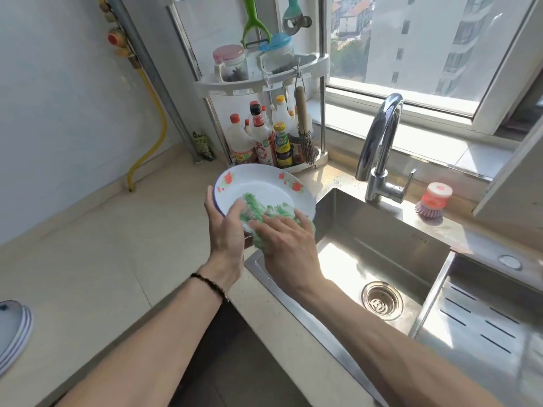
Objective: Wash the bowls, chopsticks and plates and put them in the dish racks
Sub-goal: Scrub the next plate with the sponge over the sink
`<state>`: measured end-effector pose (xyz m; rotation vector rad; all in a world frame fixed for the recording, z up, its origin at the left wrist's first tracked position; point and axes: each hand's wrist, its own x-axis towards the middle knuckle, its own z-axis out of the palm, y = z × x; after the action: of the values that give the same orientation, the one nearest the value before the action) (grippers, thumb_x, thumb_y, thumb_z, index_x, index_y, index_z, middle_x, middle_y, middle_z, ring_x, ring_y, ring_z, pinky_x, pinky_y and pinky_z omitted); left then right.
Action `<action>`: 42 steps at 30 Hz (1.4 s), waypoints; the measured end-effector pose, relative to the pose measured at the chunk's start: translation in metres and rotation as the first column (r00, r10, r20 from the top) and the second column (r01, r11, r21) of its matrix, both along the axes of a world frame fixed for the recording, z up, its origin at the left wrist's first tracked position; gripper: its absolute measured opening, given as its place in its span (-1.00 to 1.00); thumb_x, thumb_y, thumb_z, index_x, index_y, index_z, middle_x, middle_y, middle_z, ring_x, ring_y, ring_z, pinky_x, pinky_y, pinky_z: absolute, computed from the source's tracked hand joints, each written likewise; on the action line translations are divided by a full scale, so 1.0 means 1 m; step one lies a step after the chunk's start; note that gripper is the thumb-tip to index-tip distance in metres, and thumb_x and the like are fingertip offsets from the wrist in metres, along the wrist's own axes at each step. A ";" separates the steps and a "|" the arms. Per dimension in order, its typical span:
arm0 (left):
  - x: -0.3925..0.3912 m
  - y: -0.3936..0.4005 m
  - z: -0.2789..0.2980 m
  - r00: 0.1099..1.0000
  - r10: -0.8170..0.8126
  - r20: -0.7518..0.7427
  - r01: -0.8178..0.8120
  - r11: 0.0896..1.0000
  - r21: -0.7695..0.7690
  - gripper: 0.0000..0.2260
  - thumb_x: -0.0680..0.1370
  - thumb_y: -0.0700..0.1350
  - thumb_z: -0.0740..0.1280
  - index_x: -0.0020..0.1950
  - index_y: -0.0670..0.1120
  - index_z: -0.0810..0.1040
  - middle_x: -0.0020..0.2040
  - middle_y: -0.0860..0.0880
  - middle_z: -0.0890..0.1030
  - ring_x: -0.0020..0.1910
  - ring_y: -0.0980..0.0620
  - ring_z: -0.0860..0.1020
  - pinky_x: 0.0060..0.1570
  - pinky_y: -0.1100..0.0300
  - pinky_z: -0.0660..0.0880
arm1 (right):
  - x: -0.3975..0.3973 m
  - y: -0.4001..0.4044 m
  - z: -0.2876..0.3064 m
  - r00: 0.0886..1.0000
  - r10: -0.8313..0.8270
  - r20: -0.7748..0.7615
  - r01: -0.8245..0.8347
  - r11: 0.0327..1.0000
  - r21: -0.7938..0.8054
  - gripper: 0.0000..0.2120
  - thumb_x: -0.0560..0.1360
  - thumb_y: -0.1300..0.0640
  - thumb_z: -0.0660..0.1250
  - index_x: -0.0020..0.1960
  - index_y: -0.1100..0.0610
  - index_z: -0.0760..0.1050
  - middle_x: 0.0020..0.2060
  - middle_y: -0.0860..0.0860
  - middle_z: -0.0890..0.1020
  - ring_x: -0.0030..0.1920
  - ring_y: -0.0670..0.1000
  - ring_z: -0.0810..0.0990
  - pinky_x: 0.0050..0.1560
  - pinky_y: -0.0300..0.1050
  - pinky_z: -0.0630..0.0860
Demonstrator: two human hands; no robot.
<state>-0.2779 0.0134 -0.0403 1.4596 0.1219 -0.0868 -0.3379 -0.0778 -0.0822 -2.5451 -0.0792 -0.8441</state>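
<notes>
Plate (264, 186) held tilted over tabletop (102, 259), sink (382, 259) edge at its 3 o'clock. Left hand (224, 230) grips rim; right hand (286, 245) presses green scrubber (266, 214) flat-fingered. Advice: scrub in circles, cover rim, move over sink to catch drips.

A pale beige stone countertop (97, 259) fills the left and centre of the frame, meeting a glossy white tiled wall (58, 98) at upper left. At upper right, a white-framed window (411, 92) admits bright sunlight, showing a pale high-rise building (426, 33) outside. A yellow pipe (147, 127) runs down the wall.
</notes>
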 end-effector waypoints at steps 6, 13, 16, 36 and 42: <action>0.006 0.007 0.007 0.980 0.075 0.182 -0.120 0.960 0.254 -0.62 0.74 -0.09 0.04 0.58 0.06 0.26 0.37 -0.01 0.44 0.27 0.05 0.46 0.25 0.14 0.49 | -0.001 -0.047 -0.006 0.805 0.173 -0.568 -0.245 0.968 -0.052 -0.21 0.51 -0.37 0.24 0.61 -0.20 -0.02 0.62 -0.05 0.07 0.61 0.01 0.01 0.44 0.37 -0.43; 0.012 0.007 0.005 0.973 0.048 0.226 -0.127 0.927 0.352 -0.63 0.74 -0.07 0.05 0.56 0.06 0.30 0.40 -0.02 0.46 0.26 0.06 0.45 0.26 0.14 0.47 | 0.002 -0.047 -0.001 0.722 0.313 -0.618 -0.247 0.950 0.192 -0.29 0.51 -0.48 -0.20 0.59 -0.25 0.06 0.62 -0.05 0.03 0.62 -0.02 -0.03 0.43 0.38 -0.48; 0.014 0.004 0.006 0.966 0.095 0.240 -0.180 0.914 0.364 -0.63 0.73 -0.06 0.04 0.55 0.06 0.31 0.38 -0.02 0.47 0.24 0.05 0.45 0.25 0.12 0.48 | -0.001 -0.036 0.001 0.725 0.332 -0.604 -0.247 0.943 0.222 -0.11 0.37 -0.59 -0.32 0.59 -0.23 0.08 0.62 -0.01 0.09 0.61 0.00 -0.01 0.47 0.35 -0.43; 0.008 0.020 0.006 0.964 -0.264 -0.030 0.264 0.941 0.214 -0.69 0.74 -0.12 0.06 0.41 0.02 0.48 0.25 -0.06 0.63 0.14 -0.05 0.65 0.17 -0.08 0.59 | 0.032 -0.070 0.001 0.785 0.137 -0.603 -0.271 0.953 -0.136 -0.24 0.47 -0.41 -0.44 0.61 -0.15 -0.27 0.61 -0.04 -0.21 0.52 -0.09 -0.40 0.48 0.14 -0.51; 0.018 0.018 0.004 0.998 -0.055 -0.022 0.058 0.982 0.177 -0.75 0.73 -0.06 0.10 0.32 0.13 0.49 0.13 0.02 0.62 -0.04 -0.01 0.65 -0.25 0.08 0.64 | -0.011 -0.064 0.001 0.683 0.292 -0.669 -0.337 0.939 0.066 0.05 0.29 -0.57 -0.54 0.63 -0.06 -0.15 0.62 0.02 -0.11 0.60 -0.03 -0.23 0.50 0.13 -0.47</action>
<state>-0.2604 0.0309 -0.0363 1.6413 0.1043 -0.1381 -0.3489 -0.1417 -0.0815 -2.6221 -0.3081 0.2477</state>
